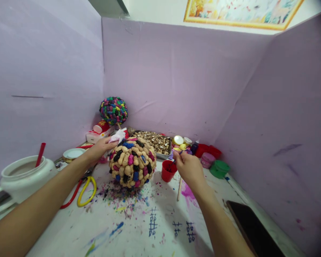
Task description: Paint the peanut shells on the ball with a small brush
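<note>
A round ball covered in peanut shells (133, 163) rests on the paint-spattered white table, some shells painted blue, black and pink. My left hand (103, 148) is closed on a white tissue (118, 136) at the ball's upper left. Right of the ball stands a small red cup (168, 171) with dark contents. Beside the cup, my right hand (188, 166) pinches a thin brush, whose tip reaches down into the cup. A wooden stick (179, 189) shows below that hand.
Behind the ball lies a metal tray of shells (155, 142). A multicoloured ball (113, 110) stands back left. Scissors (87, 191) and a white pot (28, 176) are left; a green tub (219, 169) and black phone (252, 228) are right.
</note>
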{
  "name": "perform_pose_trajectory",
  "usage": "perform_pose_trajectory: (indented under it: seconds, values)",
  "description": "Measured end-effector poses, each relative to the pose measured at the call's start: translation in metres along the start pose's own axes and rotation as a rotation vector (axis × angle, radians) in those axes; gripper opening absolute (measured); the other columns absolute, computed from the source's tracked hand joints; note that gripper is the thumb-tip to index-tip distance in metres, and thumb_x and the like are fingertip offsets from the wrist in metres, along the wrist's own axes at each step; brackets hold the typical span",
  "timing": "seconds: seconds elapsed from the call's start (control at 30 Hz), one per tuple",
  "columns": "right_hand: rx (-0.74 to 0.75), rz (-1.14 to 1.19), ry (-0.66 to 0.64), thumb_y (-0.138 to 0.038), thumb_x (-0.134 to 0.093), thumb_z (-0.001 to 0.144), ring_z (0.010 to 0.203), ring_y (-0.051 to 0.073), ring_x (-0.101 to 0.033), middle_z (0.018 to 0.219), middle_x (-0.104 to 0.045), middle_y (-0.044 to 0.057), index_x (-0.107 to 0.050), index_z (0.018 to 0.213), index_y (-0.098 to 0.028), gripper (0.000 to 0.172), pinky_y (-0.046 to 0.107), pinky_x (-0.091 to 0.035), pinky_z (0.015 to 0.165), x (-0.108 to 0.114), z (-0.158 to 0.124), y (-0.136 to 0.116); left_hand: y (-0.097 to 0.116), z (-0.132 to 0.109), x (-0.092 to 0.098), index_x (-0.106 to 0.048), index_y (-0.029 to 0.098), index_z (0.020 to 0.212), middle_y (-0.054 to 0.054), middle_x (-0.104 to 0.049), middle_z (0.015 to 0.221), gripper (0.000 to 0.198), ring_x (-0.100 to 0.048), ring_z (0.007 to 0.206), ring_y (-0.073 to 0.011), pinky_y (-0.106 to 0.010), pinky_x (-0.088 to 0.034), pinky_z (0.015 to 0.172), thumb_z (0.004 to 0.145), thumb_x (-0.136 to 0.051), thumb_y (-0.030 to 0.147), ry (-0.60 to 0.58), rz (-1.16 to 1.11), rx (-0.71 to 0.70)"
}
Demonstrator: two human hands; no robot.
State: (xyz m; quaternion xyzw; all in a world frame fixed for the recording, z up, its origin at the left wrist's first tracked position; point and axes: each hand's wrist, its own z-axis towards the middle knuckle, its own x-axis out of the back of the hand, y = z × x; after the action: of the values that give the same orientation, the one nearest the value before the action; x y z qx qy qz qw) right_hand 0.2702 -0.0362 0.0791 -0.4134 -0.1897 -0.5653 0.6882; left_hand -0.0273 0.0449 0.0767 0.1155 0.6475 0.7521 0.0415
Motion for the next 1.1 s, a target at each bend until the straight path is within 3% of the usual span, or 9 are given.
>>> perform_pose_trajectory:
  seconds: [0.13, 0.23, 0.33, 0.47, 0.53, 0.63, 0.77, 1.1]
  values:
    - [0.015, -0.020, 0.011, -0.032, -0.060, 0.082, 0.037, 0.011, -0.044, 0.040, -0.053, 0.001, -0.053, 0.045, -0.021, 0.039, 0.025, -0.017, 0.042, 0.001, -0.002, 0.001, 0.001, 0.000, 0.000, -0.070, 0.016, 0.100, -0.007, -0.077, 0.091, 0.055, -0.068, 0.094, -0.0333, -0.041, -0.053, 0.084, 0.061, -0.076, 0.053, -0.006, 0.006, -0.020]
    - [0.003, 0.001, 0.094, -0.038, -0.056, 0.085, 0.038, 0.013, -0.047, 0.041, -0.055, 0.002, -0.057, 0.048, -0.020, 0.041, 0.024, -0.019, 0.042, 0.020, 0.001, 0.004, 0.003, -0.001, -0.002, -0.070, 0.015, 0.099, -0.008, -0.076, 0.093, 0.056, -0.067, 0.096, -0.0343, -0.042, -0.052, 0.086, 0.061, -0.074, 0.056, -0.013, 0.039, -0.038]
    - [-0.005, 0.074, 0.186, -0.045, -0.048, 0.091, 0.045, 0.015, -0.057, 0.050, -0.063, 0.004, -0.064, 0.060, -0.019, 0.044, 0.023, -0.031, 0.042, 0.046, 0.002, 0.005, 0.005, -0.003, -0.004, -0.069, 0.016, 0.099, -0.007, -0.076, 0.093, 0.055, -0.067, 0.096, -0.0338, -0.042, -0.052, 0.085, 0.063, -0.073, 0.056, -0.030, 0.061, -0.045]
    - [-0.083, 0.560, 0.332, -0.051, -0.056, 0.087, 0.051, 0.015, -0.064, 0.060, -0.068, 0.002, -0.069, 0.075, -0.018, 0.037, 0.024, -0.049, 0.048, 0.075, -0.008, -0.010, 0.007, -0.006, -0.006, -0.070, 0.016, 0.100, -0.006, -0.076, 0.097, 0.051, -0.065, 0.098, -0.0323, -0.039, -0.052, 0.084, 0.066, -0.072, 0.054, -0.019, 0.091, -0.077]
    - [-0.060, 0.722, 0.366, -0.048, -0.060, 0.086, 0.050, 0.013, -0.064, 0.058, -0.067, 0.000, -0.068, 0.074, -0.019, 0.032, 0.022, -0.051, 0.048, 0.081, -0.017, -0.023, 0.008, -0.007, -0.008, -0.071, 0.016, 0.098, -0.007, -0.075, 0.099, 0.050, -0.064, 0.099, -0.0332, -0.038, -0.052, 0.081, 0.066, -0.072, 0.054, 0.009, 0.121, -0.090]
    - [0.065, 0.797, 0.368, -0.039, -0.060, 0.088, 0.050, 0.010, -0.063, 0.061, -0.068, -0.001, -0.069, 0.073, -0.020, 0.027, 0.020, -0.052, 0.049, 0.082, -0.027, -0.040, 0.012, -0.009, -0.010, -0.071, 0.016, 0.095, -0.007, -0.075, 0.098, 0.050, -0.063, 0.098, -0.0343, -0.039, -0.052, 0.079, 0.066, -0.071, 0.056, 0.010, 0.161, -0.102]
    - [0.193, 0.726, 0.333, -0.033, -0.057, 0.091, 0.049, 0.009, -0.063, 0.063, -0.069, -0.001, -0.068, 0.069, -0.019, 0.028, 0.019, -0.052, 0.048, 0.074, -0.032, -0.049, 0.017, -0.011, -0.012, -0.071, 0.017, 0.091, -0.005, -0.075, 0.093, 0.047, -0.063, 0.097, -0.0341, -0.040, -0.050, 0.081, 0.065, -0.069, 0.057, 0.005, 0.207, -0.119]
    - [0.240, 0.682, 0.243, -0.031, -0.054, 0.092, 0.052, 0.012, -0.066, 0.064, -0.071, 0.001, -0.068, 0.074, -0.019, 0.026, 0.023, -0.054, 0.049, 0.063, -0.033, -0.048, 0.018, -0.012, -0.012, -0.069, 0.017, 0.085, -0.004, -0.073, 0.087, 0.042, -0.063, 0.089, -0.0308, -0.036, -0.050, 0.074, 0.068, -0.065, 0.055, 0.033, 0.270, -0.130]
